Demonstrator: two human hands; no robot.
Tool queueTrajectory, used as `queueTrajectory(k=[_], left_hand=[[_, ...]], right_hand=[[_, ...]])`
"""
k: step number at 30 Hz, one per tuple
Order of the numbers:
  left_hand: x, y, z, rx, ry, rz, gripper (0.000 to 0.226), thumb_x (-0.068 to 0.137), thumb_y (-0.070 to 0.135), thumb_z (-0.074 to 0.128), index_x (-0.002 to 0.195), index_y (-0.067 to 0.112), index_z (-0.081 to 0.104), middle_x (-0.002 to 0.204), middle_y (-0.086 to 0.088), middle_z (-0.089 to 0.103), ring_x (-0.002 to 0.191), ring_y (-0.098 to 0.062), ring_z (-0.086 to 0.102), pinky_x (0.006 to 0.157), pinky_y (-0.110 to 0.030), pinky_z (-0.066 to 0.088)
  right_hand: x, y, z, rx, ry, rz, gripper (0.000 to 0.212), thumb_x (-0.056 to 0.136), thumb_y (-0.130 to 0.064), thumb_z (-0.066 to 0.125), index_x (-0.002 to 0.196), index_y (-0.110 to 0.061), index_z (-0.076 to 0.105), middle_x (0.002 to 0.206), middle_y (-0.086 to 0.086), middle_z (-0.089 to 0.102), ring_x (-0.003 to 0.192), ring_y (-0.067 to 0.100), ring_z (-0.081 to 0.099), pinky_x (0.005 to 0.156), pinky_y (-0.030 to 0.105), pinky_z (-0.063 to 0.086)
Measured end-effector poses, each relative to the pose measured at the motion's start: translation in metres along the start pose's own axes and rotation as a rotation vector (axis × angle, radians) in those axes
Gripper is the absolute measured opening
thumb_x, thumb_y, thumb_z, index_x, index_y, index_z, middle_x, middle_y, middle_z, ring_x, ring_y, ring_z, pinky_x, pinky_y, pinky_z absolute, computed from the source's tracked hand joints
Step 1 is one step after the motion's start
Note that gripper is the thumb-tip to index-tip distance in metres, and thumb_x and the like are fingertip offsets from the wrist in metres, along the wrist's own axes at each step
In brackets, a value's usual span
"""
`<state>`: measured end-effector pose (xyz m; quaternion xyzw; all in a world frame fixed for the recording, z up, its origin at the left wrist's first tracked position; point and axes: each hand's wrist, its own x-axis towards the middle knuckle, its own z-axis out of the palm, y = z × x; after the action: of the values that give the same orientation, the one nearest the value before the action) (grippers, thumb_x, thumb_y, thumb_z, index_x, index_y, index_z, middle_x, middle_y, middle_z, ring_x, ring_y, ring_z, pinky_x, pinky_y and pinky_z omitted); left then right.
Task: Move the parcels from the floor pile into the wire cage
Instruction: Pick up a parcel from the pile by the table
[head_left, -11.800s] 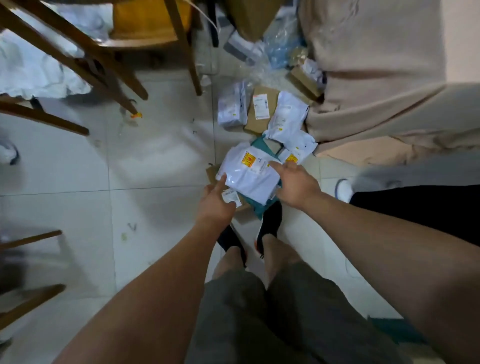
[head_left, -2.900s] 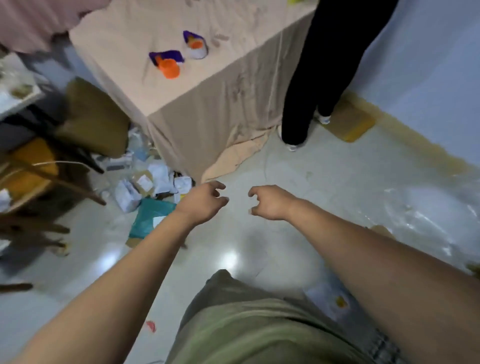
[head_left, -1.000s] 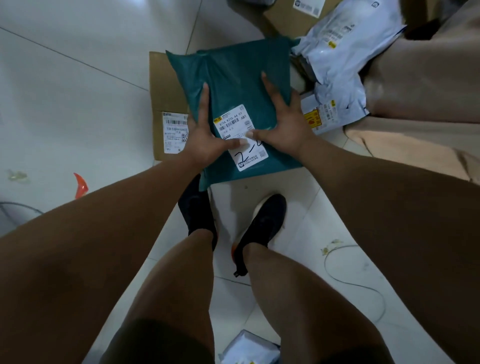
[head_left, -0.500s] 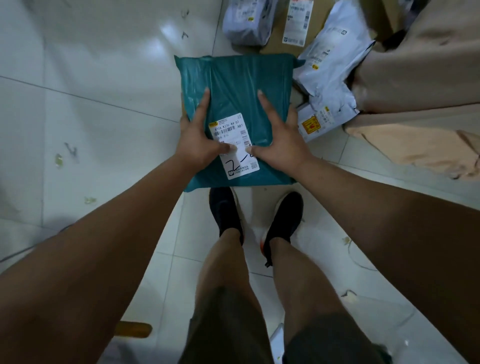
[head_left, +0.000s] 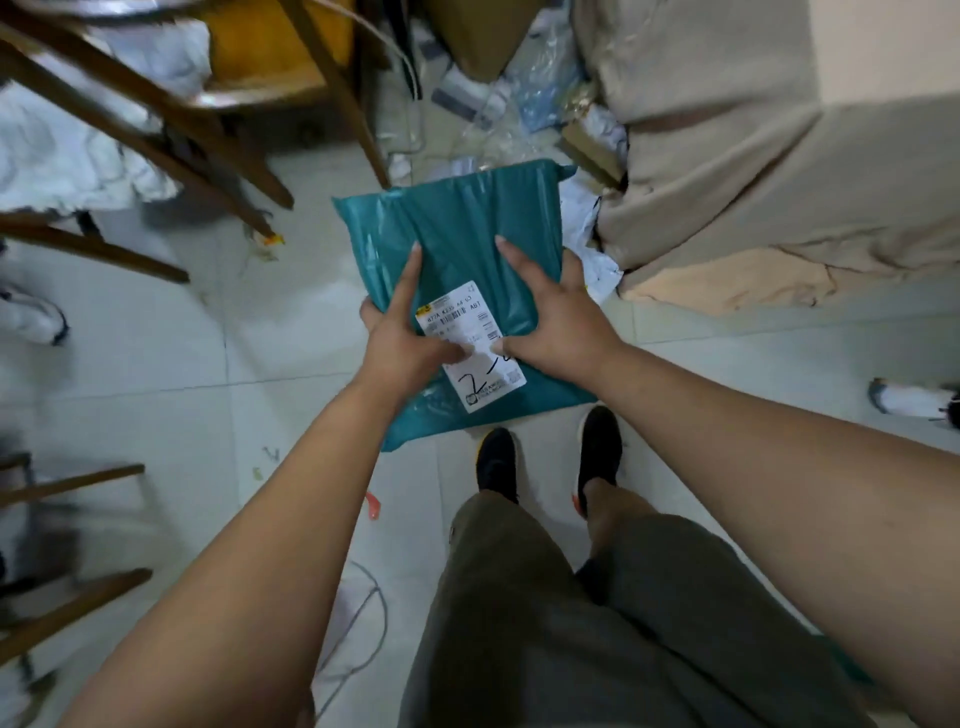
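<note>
Tiled floor (head_left: 156, 364), cloth-draped surface (head_left: 727, 182) at right. Teal parcel (head_left: 467, 234) held above floor, over the feet, w/ both hands: left hand (head_left: 402, 345) & right hand (head_left: 558, 322) fingers spread, gripping its sides, thumbs on white label (head_left: 470, 345).

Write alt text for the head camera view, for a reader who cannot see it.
Seen from above, a person's left hand and right hand hold a teal plastic parcel with a white shipping label over a pale tiled floor. Black shoes show below it; wooden chair legs stand at left, and a beige cloth hangs at right.
</note>
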<state>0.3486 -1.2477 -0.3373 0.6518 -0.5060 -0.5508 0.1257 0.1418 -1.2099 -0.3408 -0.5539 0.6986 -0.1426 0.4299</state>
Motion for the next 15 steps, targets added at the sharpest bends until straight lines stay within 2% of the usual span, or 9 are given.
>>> queueTrajectory(k=[4,7,9,11,13,15], left_hand=[[-0.050,0.045,-0.020,0.215,-0.092,0.044,0.121,0.077,0.002,0.084,0.148,0.071,0.014,0.146,-0.006,0.020,0.090,-0.011,0.044,0.055,-0.003,0.046],[-0.086,0.074,-0.017,0.327,-0.192,0.108,0.125,0.077,0.000,0.083,0.147,0.073,0.009,0.136,-0.003,0.023,0.083,-0.005,0.043,0.050,-0.004,0.047],[-0.106,0.092,-0.009,0.390,-0.266,0.165,0.128,0.077,0.001,0.083,0.144,0.077,0.004,0.130,-0.001,0.023,0.086,-0.008,0.045,0.061,-0.011,0.054],[-0.122,0.109,0.005,0.477,-0.332,0.218,0.130,0.076,0.005,0.084,0.141,0.079,0.001,0.128,-0.001,0.024,0.099,-0.017,0.049,0.080,-0.029,0.059],[-0.134,0.124,0.024,0.565,-0.398,0.252,0.125,0.076,0.011,0.086,0.144,0.077,0.005,0.130,-0.001,0.024,0.120,-0.027,0.049,0.096,-0.040,0.057],[-0.144,0.136,0.046,0.641,-0.468,0.301,0.120,0.074,0.017,0.089,0.150,0.069,0.011,0.134,-0.003,0.025,0.139,-0.033,0.040,0.111,-0.044,0.048]], right_hand=[[-0.067,-0.036,-0.033,0.055,0.046,0.061,0.118,0.072,-0.039,0.091,0.159,-0.053,0.013,0.158,0.012,0.013,0.145,0.031,0.036,0.122,0.035,0.031],[-0.118,-0.044,-0.053,0.091,0.107,0.136,0.117,0.072,-0.039,0.090,0.159,-0.054,0.013,0.159,0.009,0.010,0.145,0.031,0.037,0.122,0.035,0.032],[-0.151,-0.043,-0.063,0.110,0.166,0.197,0.118,0.071,-0.040,0.090,0.158,-0.056,0.012,0.158,0.008,0.010,0.142,0.033,0.041,0.120,0.035,0.034],[-0.182,-0.039,-0.070,0.124,0.227,0.257,0.119,0.071,-0.041,0.090,0.158,-0.056,0.010,0.158,0.008,0.010,0.139,0.034,0.044,0.119,0.037,0.036],[-0.211,-0.030,-0.075,0.153,0.285,0.319,0.120,0.071,-0.043,0.090,0.158,-0.055,0.008,0.157,0.008,0.012,0.139,0.035,0.044,0.118,0.039,0.036],[-0.240,-0.018,-0.079,0.198,0.345,0.376,0.121,0.070,-0.044,0.091,0.159,-0.053,0.008,0.157,0.009,0.013,0.139,0.035,0.043,0.119,0.041,0.037]])
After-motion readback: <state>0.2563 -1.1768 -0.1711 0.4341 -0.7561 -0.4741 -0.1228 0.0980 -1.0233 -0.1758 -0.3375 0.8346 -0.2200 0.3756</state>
